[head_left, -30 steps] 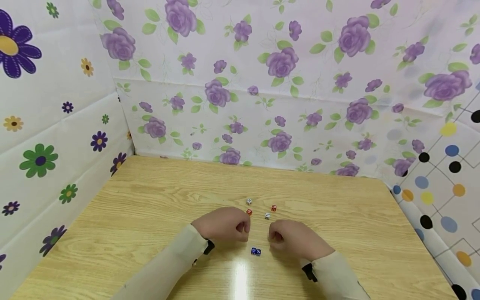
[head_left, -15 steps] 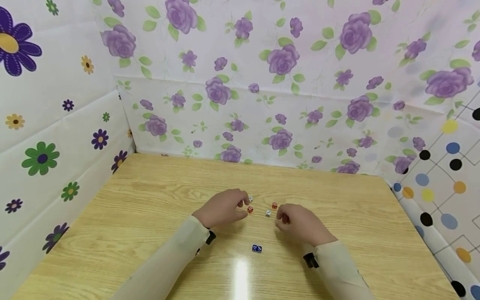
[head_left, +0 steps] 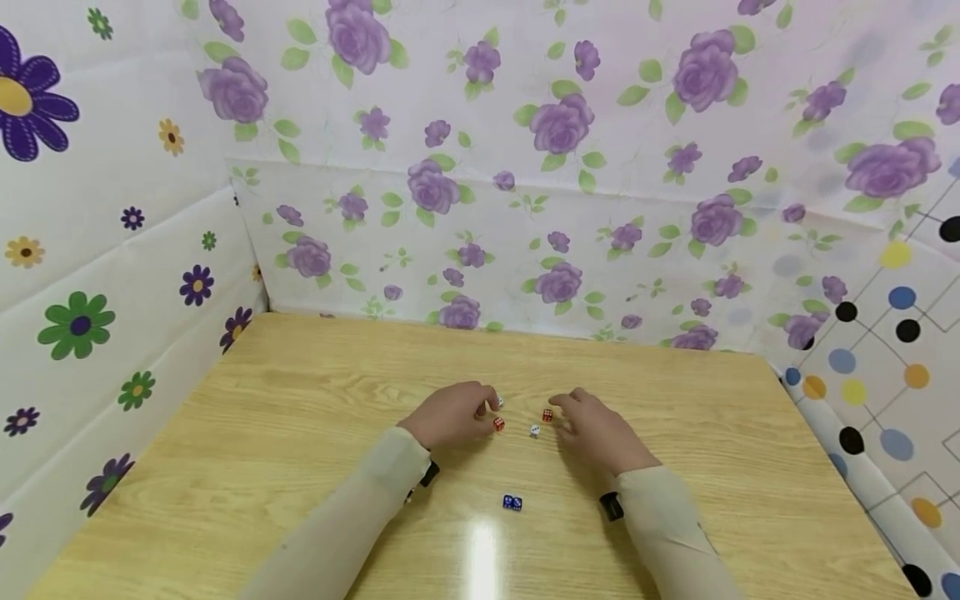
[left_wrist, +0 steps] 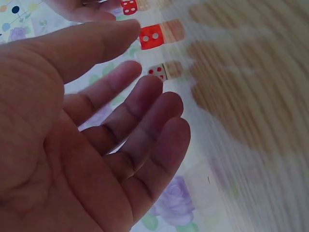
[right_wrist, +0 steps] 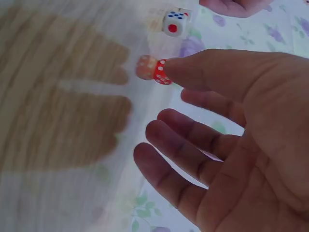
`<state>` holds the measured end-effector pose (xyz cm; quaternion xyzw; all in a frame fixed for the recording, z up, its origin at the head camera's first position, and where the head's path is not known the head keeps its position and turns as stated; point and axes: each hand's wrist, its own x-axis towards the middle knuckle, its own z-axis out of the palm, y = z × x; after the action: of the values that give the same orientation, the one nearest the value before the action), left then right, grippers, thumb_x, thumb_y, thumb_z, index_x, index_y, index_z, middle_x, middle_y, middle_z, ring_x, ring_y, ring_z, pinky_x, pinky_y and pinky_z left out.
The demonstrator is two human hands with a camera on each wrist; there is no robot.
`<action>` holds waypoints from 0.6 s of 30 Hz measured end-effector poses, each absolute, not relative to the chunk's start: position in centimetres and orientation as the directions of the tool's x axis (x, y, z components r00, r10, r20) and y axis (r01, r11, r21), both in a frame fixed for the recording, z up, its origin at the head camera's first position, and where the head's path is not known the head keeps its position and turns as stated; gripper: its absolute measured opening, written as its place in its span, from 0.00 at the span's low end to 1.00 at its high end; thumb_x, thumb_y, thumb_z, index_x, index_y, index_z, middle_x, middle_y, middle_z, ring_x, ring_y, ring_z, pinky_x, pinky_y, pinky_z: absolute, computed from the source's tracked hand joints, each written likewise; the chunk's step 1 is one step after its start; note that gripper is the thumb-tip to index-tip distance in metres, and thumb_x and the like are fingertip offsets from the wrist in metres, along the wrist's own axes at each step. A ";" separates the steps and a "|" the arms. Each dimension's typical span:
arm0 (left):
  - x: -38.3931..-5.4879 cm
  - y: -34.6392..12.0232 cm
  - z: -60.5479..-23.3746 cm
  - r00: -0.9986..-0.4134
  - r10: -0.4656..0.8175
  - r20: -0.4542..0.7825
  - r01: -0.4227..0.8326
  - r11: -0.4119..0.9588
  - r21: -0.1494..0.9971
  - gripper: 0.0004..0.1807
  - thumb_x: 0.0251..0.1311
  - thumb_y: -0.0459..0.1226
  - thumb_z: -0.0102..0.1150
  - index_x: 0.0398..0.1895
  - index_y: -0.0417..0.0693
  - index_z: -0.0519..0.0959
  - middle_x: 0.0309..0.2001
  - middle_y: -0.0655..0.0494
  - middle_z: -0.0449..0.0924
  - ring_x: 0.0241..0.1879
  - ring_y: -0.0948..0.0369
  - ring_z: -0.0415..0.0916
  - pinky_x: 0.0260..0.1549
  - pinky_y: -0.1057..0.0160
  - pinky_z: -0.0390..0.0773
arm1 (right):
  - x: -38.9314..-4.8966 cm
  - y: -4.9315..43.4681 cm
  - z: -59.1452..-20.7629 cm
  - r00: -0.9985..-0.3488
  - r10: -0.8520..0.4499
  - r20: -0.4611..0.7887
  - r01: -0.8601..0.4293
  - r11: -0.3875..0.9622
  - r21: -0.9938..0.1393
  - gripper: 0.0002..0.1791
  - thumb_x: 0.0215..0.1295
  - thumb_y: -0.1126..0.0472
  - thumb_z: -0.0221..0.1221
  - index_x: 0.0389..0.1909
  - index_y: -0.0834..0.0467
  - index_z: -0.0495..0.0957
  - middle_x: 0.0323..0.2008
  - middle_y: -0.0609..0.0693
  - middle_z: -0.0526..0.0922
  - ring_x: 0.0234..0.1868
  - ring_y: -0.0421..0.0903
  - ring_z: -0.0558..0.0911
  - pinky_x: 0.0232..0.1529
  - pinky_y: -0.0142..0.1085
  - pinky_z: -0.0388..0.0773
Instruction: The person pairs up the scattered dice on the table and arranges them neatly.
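My left hand (head_left: pixel 453 415) is beside a red die (head_left: pixel 498 424) and a white die (head_left: pixel 500 402), its index finger partly covering the white one. In the left wrist view the fingers are loosely spread, with the thumb tip close to the red die (left_wrist: pixel 152 37) and the white die (left_wrist: pixel 158 72) past the index fingertip. My right hand (head_left: pixel 600 432) reaches toward a second red die (head_left: pixel 547 415), and its thumb tip overlaps that red die (right_wrist: pixel 161 72) in the right wrist view. A second white die (head_left: pixel 535 431) lies left of the right hand. Neither hand holds anything.
Two blue dice (head_left: pixel 513 502) sit side by side nearer me on the wooden table (head_left: pixel 337 367). Floral cloth (head_left: pixel 480 208) hangs behind the table, and patterned cloths line both sides.
Both hands were curled near the blue dice; they have moved forward to the red and white dice, and their fingers have loosened. The dice stay in place.
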<state>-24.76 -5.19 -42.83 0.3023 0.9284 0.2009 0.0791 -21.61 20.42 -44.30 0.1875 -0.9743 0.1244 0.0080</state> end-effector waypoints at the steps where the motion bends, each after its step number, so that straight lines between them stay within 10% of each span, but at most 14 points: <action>1: -24.8 -5.2 -43.0 -0.796 0.605 -0.027 0.538 0.727 0.428 0.14 0.60 0.42 0.60 0.49 0.54 0.79 0.35 0.63 0.76 0.34 0.66 0.71 0.37 0.63 0.73 | -21.7 20.4 -44.5 -0.928 -0.370 0.052 -0.372 0.899 -0.232 0.23 0.64 0.59 0.59 0.61 0.53 0.72 0.44 0.49 0.75 0.40 0.43 0.76 0.40 0.39 0.75; 18: -24.8 -5.4 -43.3 -0.730 0.683 -0.038 0.591 0.657 0.468 0.04 0.58 0.42 0.64 0.36 0.60 0.82 0.34 0.65 0.76 0.32 0.67 0.71 0.35 0.64 0.73 | -21.9 19.7 -44.9 -0.947 -0.316 0.052 -0.319 0.916 -0.242 0.04 0.59 0.56 0.65 0.35 0.46 0.80 0.30 0.38 0.74 0.31 0.36 0.72 0.37 0.36 0.72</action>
<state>-24.79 -5.37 -43.33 0.3522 0.9042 0.2174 0.1057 -21.94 19.68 -44.87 0.1623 -0.9788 0.1248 0.0060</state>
